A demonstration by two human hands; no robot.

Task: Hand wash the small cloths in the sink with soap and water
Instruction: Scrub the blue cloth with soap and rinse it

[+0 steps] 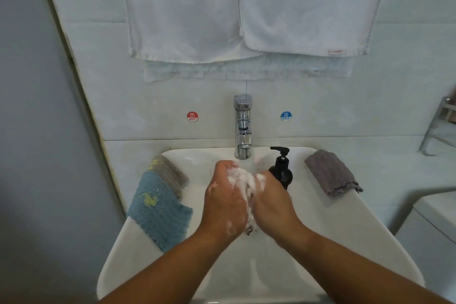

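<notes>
Two bare forearms (177,264) reach in from the bottom edge and meet over the white ceramic sink (333,229). The left hand (225,201) and right hand (274,205) are pressed close together, fingers curled in round a white foam-covered wad (243,182) squeezed between the palms. Suds streak both hands.

I judge the foam-covered wad to be one of the small cloths in mid-scrub, but lather hides its fabric and colour. It runs lengthwise from the wrists towards the tap and sits squarely between the hands, so neither is nearer. The tall chrome mixer tap (243,128) stands straight ahead, just beyond the knuckles. A rinse would mean carrying the bundle forward, not sideways.

The other cloths are on the sink's rim:
- A blue knitted cloth with yellow flecks (158,212) is draped over the left rim, near the left hand.
- A grey knitted cloth with a yellow patch (170,173) lies behind it and partly under it.
- A grey-mauve ribbed cloth (330,173) lies on the right rim, beyond a black pump soap bottle (281,173) that stands just beside the right hand. That bottle could be knocked on a reach across.

Several things are hard to make out:
- The fingertips of both hands are buried in foam.
- A dark speck below the palms could be the drain or a corner of fabric.
- The bowl's floor is mostly hidden by the arms.
- I cannot tell whether water is running from the spout.
- The right wrist hides part of the bottle's base.

White terry towels (246,7) hang on the wall above.
</notes>
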